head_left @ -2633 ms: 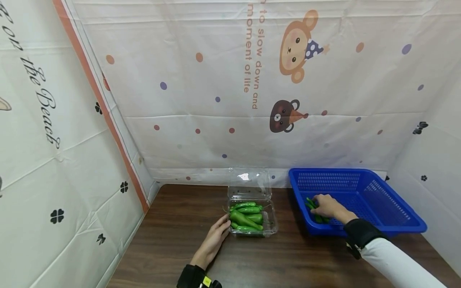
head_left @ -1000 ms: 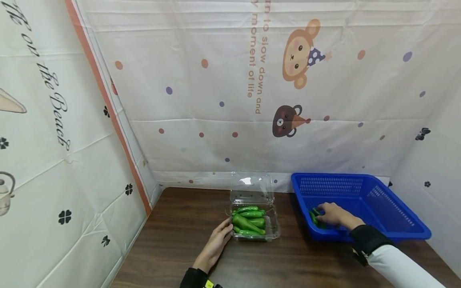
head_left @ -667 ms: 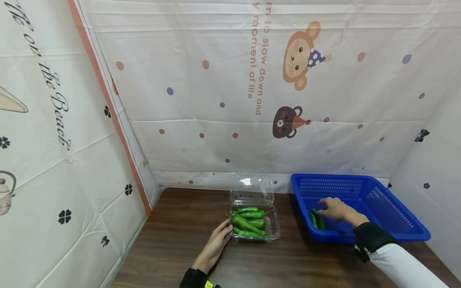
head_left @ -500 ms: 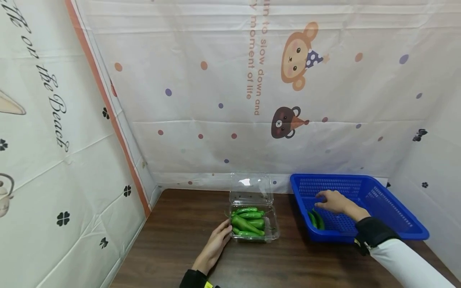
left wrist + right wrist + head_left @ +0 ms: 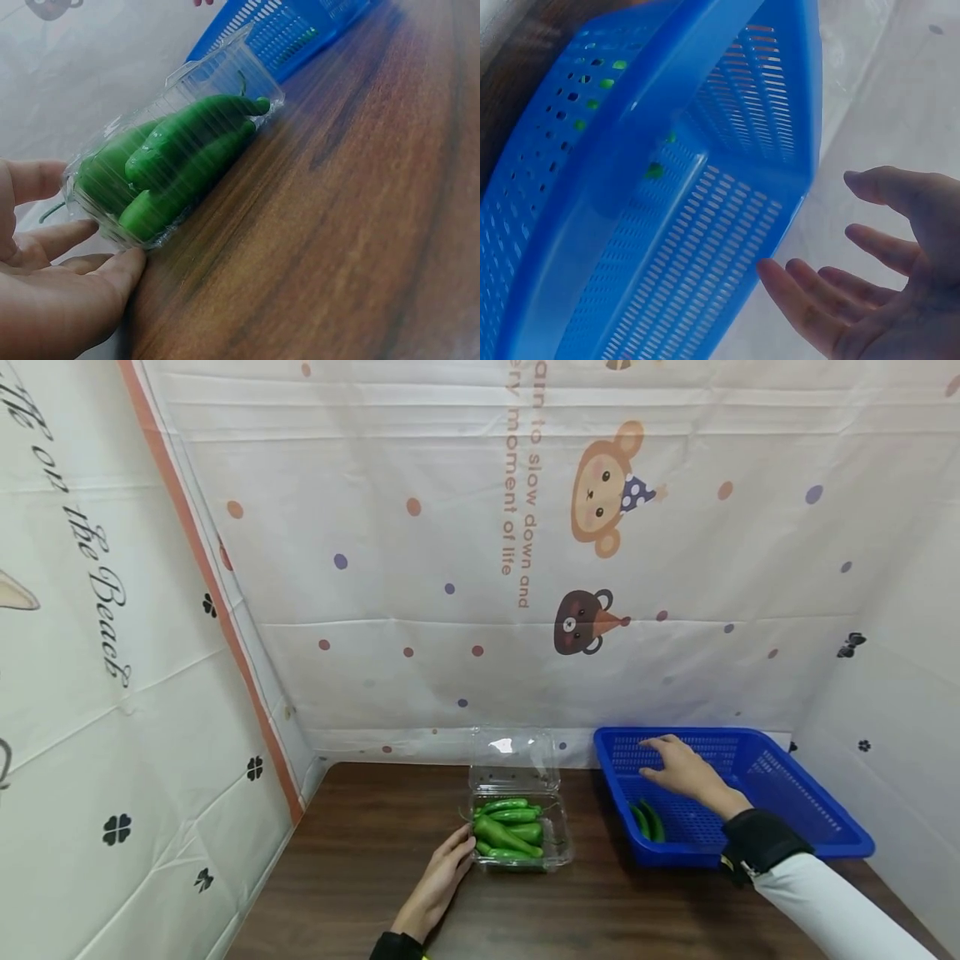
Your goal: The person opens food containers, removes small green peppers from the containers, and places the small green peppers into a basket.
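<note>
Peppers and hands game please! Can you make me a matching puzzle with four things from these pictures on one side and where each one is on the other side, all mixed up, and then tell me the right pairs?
Things:
1. left hand
2. right hand
3. clear box
4. two loose peppers

Places or states:
A. lying in the blue basket
B. full of green peppers, lid standing open
C. fingers touching the clear box on the table
D. open and holding nothing, above the blue basket

Right pairs: 1-C, 2-D, 3-B, 4-A
</note>
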Available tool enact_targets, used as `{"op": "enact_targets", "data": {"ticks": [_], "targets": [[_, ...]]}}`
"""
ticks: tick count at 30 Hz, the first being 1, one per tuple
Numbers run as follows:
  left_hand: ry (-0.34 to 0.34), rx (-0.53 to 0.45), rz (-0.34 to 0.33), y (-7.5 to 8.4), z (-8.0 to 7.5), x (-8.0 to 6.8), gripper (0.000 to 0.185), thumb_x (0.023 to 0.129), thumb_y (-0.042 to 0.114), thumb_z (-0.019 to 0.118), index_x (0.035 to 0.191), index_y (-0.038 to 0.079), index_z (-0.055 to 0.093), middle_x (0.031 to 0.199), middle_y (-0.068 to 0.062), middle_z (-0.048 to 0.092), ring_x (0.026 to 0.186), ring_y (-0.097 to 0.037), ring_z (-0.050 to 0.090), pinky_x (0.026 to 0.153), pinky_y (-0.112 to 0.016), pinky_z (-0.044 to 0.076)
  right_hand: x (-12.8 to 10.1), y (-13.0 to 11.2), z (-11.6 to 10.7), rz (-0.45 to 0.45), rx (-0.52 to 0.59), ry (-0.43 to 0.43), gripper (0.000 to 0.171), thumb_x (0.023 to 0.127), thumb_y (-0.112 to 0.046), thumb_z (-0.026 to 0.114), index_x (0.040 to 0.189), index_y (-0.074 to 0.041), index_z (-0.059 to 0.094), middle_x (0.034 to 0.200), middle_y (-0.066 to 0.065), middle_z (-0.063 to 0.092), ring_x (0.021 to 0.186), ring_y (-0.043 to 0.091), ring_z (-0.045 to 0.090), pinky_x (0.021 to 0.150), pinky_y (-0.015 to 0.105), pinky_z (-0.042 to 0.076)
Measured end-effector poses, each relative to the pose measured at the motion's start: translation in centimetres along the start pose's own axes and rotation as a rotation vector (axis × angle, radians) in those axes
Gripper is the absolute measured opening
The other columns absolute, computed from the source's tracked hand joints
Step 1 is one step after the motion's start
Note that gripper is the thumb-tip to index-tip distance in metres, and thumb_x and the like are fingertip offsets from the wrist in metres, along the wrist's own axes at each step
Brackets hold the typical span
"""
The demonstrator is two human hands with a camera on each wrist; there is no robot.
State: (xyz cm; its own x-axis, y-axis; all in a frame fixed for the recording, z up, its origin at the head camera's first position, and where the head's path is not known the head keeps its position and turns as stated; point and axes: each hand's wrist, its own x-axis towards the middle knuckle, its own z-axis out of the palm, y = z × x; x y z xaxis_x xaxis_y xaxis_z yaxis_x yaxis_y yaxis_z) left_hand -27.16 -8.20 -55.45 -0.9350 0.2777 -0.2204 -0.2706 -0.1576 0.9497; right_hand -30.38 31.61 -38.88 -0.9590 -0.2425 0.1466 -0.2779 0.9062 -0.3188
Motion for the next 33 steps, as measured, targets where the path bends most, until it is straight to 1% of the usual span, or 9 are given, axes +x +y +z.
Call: {"op": "enact_targets", "data": {"ticks": [5, 8, 12, 15, 18, 22, 25, 31, 33], "targets": [[-0.005, 0.002, -0.006, -0.1, 0.1, 0.0, 0.084, 0.105, 0.041, 0.057, 0.161, -0.006, 0.016, 0.167, -0.033, 0.005, 0.155, -0.049, 0.009, 0.128, -0.059, 0.024, 0.0, 0.0, 0.4, 0.011, 0.01, 0.007, 0.053, 0.094, -0.013, 0.071, 0.138, 0.012, 0.054, 0.137, 0.044, 0.047, 0.123, 0.06, 0.05, 0.089, 0.068, 0.053], [-0.006, 0.001, -0.007, 0.0, 0.1, -0.1, 0.084, 0.105, 0.041, 0.057, 0.161, -0.006, 0.016, 0.167, -0.034, 0.006, 0.155, -0.049, 0.009, 0.128, -0.059, 0.024, 0.2, 0.0, 0.6, 0.003, 0.011, 0.038, 0.053, 0.095, -0.013, 0.07, 0.139, 0.011, 0.054, 0.136, 0.043, 0.047, 0.121, 0.059, 0.052, 0.086, 0.067, 0.054], [-0.004, -0.006, -0.004, 0.1, 0.1, -0.1, 0.083, 0.105, 0.04, 0.057, 0.161, -0.006, 0.017, 0.167, -0.033, 0.007, 0.156, -0.048, 0.01, 0.128, -0.059, 0.024, 0.4, -0.3, 1.0, -0.016, 0.02, 0.068, 0.052, 0.094, -0.012, 0.07, 0.138, 0.011, 0.054, 0.132, 0.043, 0.049, 0.11, 0.053, 0.059, 0.077, 0.059, 0.058], [-0.002, -0.011, -0.002, 0.1, 0.1, 0.0, 0.083, 0.105, 0.041, 0.057, 0.161, -0.006, 0.017, 0.167, -0.033, 0.007, 0.156, -0.048, 0.01, 0.128, -0.059, 0.024, 0.5, -0.6, 1.4, -0.027, 0.036, 0.058, 0.053, 0.094, -0.011, 0.07, 0.139, 0.011, 0.053, 0.132, 0.042, 0.048, 0.103, 0.049, 0.063, 0.07, 0.051, 0.059], [0.004, -0.013, -0.007, 0.1, 0.1, 0.0, 0.084, 0.104, 0.041, 0.058, 0.161, -0.006, 0.018, 0.167, -0.033, 0.007, 0.156, -0.048, 0.01, 0.128, -0.058, 0.024, 0.6, -0.7, 1.8, -0.031, 0.047, 0.04, 0.057, 0.094, -0.011, 0.07, 0.142, 0.011, 0.05, 0.133, 0.042, 0.047, 0.103, 0.048, 0.063, 0.066, 0.046, 0.057], [0.008, -0.012, -0.01, -0.1, 0.1, 0.1, 0.084, 0.104, 0.041, 0.059, 0.161, -0.006, 0.018, 0.167, -0.033, 0.008, 0.156, -0.048, 0.011, 0.128, -0.058, 0.024, 0.7, -1.0, 2.1, -0.027, 0.057, 0.028, 0.065, 0.094, -0.011, 0.071, 0.148, 0.01, 0.042, 0.135, 0.044, 0.045, 0.105, 0.051, 0.062, 0.064, 0.045, 0.056], [0.004, -0.015, 0.001, -0.1, 0.1, 0.0, 0.082, 0.104, 0.04, 0.058, 0.161, -0.005, 0.019, 0.167, -0.033, 0.009, 0.156, -0.048, 0.012, 0.128, -0.058, 0.025, 0.8, -1.4, 2.2, -0.027, 0.066, 0.029, 0.069, 0.094, -0.012, 0.071, 0.15, 0.01, 0.037, 0.136, 0.044, 0.043, 0.106, 0.052, 0.061, 0.066, 0.049, 0.057], [-0.008, -0.021, 0.021, 0.0, 0.1, 0.0, 0.08, 0.105, 0.037, 0.057, 0.16, -0.007, 0.019, 0.167, -0.034, 0.009, 0.155, -0.048, 0.012, 0.128, -0.058, 0.024, 0.9, -1.8, 2.6, -0.039, 0.089, 0.047, 0.073, 0.095, -0.01, 0.07, 0.152, 0.011, 0.032, 0.137, 0.045, 0.041, 0.097, 0.045, 0.064, 0.061, 0.041, 0.055], [-0.006, -0.024, 0.02, -0.1, 0.1, -0.1, 0.08, 0.105, 0.036, 0.057, 0.16, -0.007, 0.019, 0.167, -0.033, 0.009, 0.155, -0.048, 0.012, 0.128, -0.058, 0.024, 0.8, -2.0, 2.7, -0.036, 0.09, 0.05, 0.072, 0.095, -0.01, 0.07, 0.152, 0.011, 0.032, 0.137, 0.045, 0.041, 0.097, 0.045, 0.064, 0.06, 0.04, 0.054]]}}
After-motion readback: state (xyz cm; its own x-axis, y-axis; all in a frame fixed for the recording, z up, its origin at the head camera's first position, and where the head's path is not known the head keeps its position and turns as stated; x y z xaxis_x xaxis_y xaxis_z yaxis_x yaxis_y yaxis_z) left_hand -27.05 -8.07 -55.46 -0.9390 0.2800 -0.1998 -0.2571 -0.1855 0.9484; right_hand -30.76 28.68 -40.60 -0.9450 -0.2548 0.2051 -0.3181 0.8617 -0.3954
